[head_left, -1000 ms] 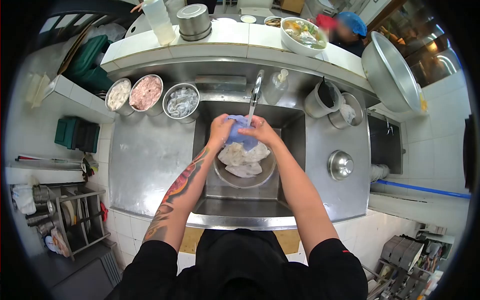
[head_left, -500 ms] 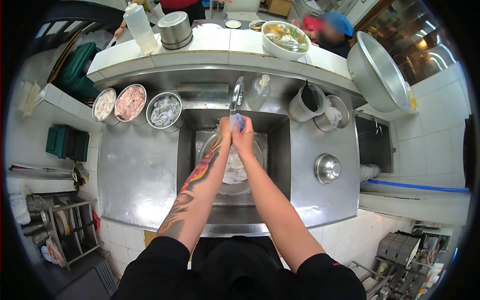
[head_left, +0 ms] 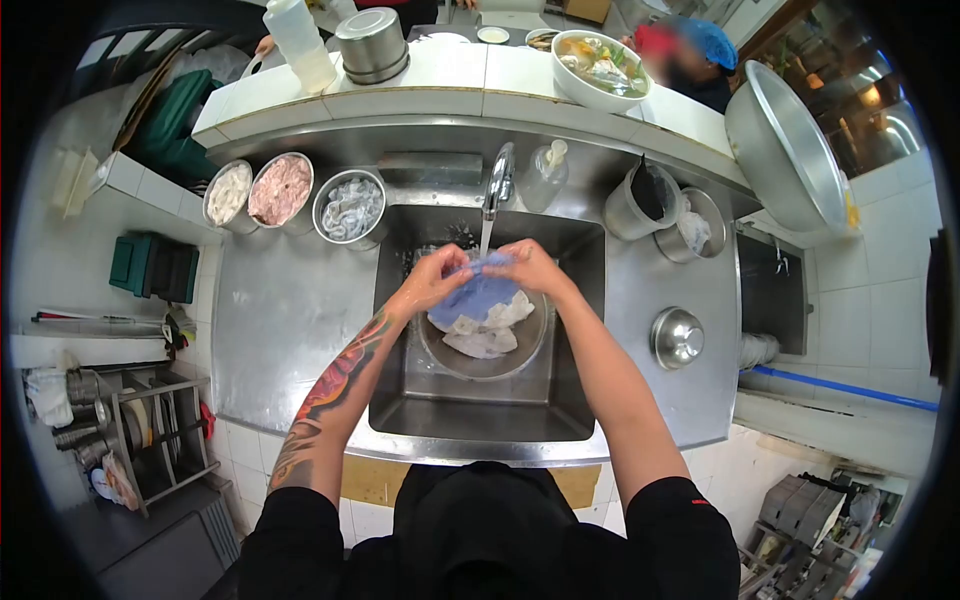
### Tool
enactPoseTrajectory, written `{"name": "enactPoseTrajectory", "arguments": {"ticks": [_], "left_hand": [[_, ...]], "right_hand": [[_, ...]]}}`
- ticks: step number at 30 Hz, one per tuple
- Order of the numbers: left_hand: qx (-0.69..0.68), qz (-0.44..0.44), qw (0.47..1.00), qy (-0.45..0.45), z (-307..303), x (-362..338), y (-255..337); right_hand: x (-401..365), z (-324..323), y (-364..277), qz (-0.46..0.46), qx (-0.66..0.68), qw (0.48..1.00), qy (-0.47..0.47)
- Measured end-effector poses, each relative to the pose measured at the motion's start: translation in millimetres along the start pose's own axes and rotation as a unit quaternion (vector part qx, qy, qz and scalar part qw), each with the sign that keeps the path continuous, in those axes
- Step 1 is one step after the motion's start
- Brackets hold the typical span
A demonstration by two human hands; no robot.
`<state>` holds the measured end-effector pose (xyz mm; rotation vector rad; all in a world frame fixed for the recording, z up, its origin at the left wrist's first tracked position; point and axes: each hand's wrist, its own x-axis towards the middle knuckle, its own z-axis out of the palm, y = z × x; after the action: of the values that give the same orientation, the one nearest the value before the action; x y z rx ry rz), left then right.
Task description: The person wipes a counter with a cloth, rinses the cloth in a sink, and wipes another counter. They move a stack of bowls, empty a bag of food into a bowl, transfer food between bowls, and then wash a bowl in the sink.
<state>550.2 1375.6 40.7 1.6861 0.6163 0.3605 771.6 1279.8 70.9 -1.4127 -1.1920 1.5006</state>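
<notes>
A thin blue cloth [head_left: 476, 300] is spread between my two hands beneath the faucet [head_left: 499, 178], whose stream of water runs down onto it. My left hand [head_left: 434, 278] pinches its upper left edge, and my right hand [head_left: 533, 268] grips the upper right edge. The cloth hangs over a round bowl [head_left: 541, 342] in the steel sink [head_left: 485, 418]. White crumpled pieces [head_left: 482, 342], which look like wet cloth, lie in that bowl. Some of the bowl's far side is hidden by the cloth and my hands.
Left of the sink stand metal pots, one with pink minced meat [head_left: 281, 190], another with greyish strips [head_left: 351, 208]. A soap bottle [head_left: 545, 176], a plastic container [head_left: 632, 208] and an upturned metal bowl [head_left: 678, 338] are nearby. A soup bowl [head_left: 601, 72] and a large basin [head_left: 786, 145] stand behind.
My hands have moved apart and slightly lower. The blue cloth, bunched between them before, is now opened out over the bowl. The view has shifted a little.
</notes>
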Motion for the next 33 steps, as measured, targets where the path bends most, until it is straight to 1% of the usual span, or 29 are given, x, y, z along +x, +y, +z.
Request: {"name": "enactPoseTrajectory", "arguments": {"ticks": [1, 3, 4, 5, 6, 7, 8, 9, 11, 12, 13, 14, 15, 16, 17, 18, 19, 21, 22, 23, 24, 25, 26, 27, 28, 29, 31, 32, 33], "left_hand": [[-0.002, -0.003, 1.0, -0.001, 1.3, -6.4, -9.7], [-0.05, -0.005, 0.999, 0.003, 1.8, -10.8, -21.4], [-0.049, -0.005, 0.999, 0.003, 3.1, -7.5, -13.2], [-0.05, 0.029, 0.998, 0.031, 6.1, -0.8, -4.9], [-0.052, 0.061, 0.995, 0.059, 7.3, 4.1, 4.4], [-0.052, 0.059, 0.995, 0.059, 5.3, 7.4, 10.7], [-0.08, 0.047, 0.994, 0.065, 4.1, 9.3, 16.4], [-0.108, 0.035, 0.991, 0.072, 3.7, 9.3, 18.7], [-0.123, 0.026, 0.99, 0.066, -1.1, 0.7, 18.8], [0.001, 0.032, 0.999, 0.02, -7.3, -4.9, 19.1], [0.123, 0.037, 0.991, -0.026, -12.3, -10.0, 18.1], [0.167, 0.053, 0.984, -0.019, -15.2, -6.5, 3.2], [0.167, 0.054, 0.984, -0.019, -10.7, -2.1, 0.7], [0.107, 0.073, 0.991, 0.024, -2.8, 2.7, 1.3], [0.048, 0.091, 0.992, 0.067, 2.1, 7.4, 2.0], [0.047, 0.09, 0.993, 0.066, 2.9, 8.3, 10.6], [0.068, 0.082, 0.992, 0.064, 3.0, 6.3, 26.0], [0.089, 0.074, 0.991, 0.063, -0.8, -0.3, 35.8], [0.144, 0.05, 0.987, 0.046, -8.7, -6.4, 35.4], [0.2, 0.026, 0.979, 0.027, -16.3, -11.7, 33.9], [0.206, -0.002, 0.978, 0.025, -21.9, -13.2, 32.3], [0.206, -0.002, 0.978, 0.024, -19.2, -11.8, 30.6], [0.15, 0.033, 0.987, 0.039, -14.3, -7.5, 29.1], [0.094, 0.068, 0.992, 0.055, -9.1, -2.8, 31.0], [0.092, 0.109, 0.988, 0.053, -2.4, 3.2, 37.4], [0.094, 0.109, 0.988, 0.054, -2.9, 5.9, 43.1], [0.156, 0.127, 0.978, 0.048, -5.7, 3.6, 60.4], [0.244, 0.083, 0.965, 0.056, -13.4, -0.1, 62.7], [0.245, 0.083, 0.964, 0.057, -18.5, -0.6, 60.3]], "right_hand": [[0.7, 1.5, 8.2, 0.003, 0.002, 1.0, 0.0], [9.8, 3.7, 22.8, -0.076, -0.047, 0.988, 0.127], [9.7, 21.1, 15.0, -0.071, 0.086, 0.987, 0.117], [13.6, 36.8, 8.1, -0.072, 0.087, 0.987, 0.118], [17.9, 51.6, 3.1, -0.121, 0.082, 0.979, 0.143], [20.3, 59.3, 2.2, -0.169, 0.078, 0.968, 0.167], [22.2, 51.0, 7.9, -0.133, 0.018, 0.982, 0.131], [19.8, 39.2, 9.2, -0.131, 0.019, 0.983, 0.13], [13.6, 16.0, 8.7, 0.0, -0.024, 1.0, 0.005], [11.3, 12.5, 8.8, 0.012, -0.019, 0.999, 0.028], [10.3, 13.8, 11.1, 0.014, -0.019, 0.999, 0.03], [10.7, 17.8, 14.7, -0.068, 0.021, 0.994, 0.08], [13.0, 21.6, 15.6, -0.151, 0.059, 0.978, 0.13], [15.9, 31.0, 9.3, -0.151, 0.058, 0.978, 0.13], [20.9, 42.4, 3.0, -0.182, 0.04, 0.971, 0.152], [21.3, 49.3, -2.2, -0.21, 0.022, 0.962, 0.175], [18.8, 44.3, -2.6, -0.206, 0.023, 0.962, 0.177], [15.6, 19.4, -7.1, -0.098, -0.02, 0.993, 0.057], [10.0, 8.7, -13.5, -0.073, -0.165, 0.981, 0.066], [7.7, 6.6, -11.8, -0.074, -0.165, 0.981, 0.066], [6.4, 5.2, -9.5, -0.059, -0.095, 0.99, 0.081], [3.7, 6.5, -5.7, -0.043, -0.023, 0.994, 0.094], [6.3, 17.1, -0.4, -0.042, -0.023, 0.994, 0.095], [12.9, 36.8, 2.3, -0.131, -0.024, 0.983, 0.13], [18.4, 48.2, 4.3, -0.219, -0.025, 0.962, 0.164], [20.3, 46.3, 4.6, -0.22, -0.024, 0.961, 0.163], [20.3, 31.7, 12.3, -0.109, 0.006, 0.993, 0.039], [20.1, 18.0, 18.8, -0.094, -0.009, 0.995, 0.024], [18.2, 16.6, 11.8, -0.095, -0.01, 0.995, 0.023]]}}
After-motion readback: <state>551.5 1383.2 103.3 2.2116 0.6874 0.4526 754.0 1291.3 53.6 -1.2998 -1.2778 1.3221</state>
